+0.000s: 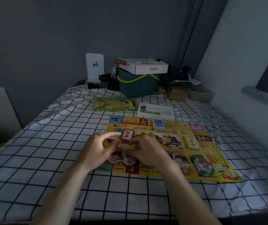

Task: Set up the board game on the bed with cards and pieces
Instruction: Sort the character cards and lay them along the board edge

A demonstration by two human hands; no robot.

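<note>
Board (193, 153) lies flat on the bed (48, 143), "$2000" legible at its near edge, long axis left-right, while both hands (97, 148) (146, 148) hover with curled fingers beside a red deck (127, 135), grip unclear.

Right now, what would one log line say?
stage: laying cards | right hand: holds red card deck | left hand: open beside it | board: flat on bed

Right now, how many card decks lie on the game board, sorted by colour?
Red deck: 1
Blue deck: 1
Yellow deck: 1
Green deck: 1
Total: 4 decks on the board.
</note>
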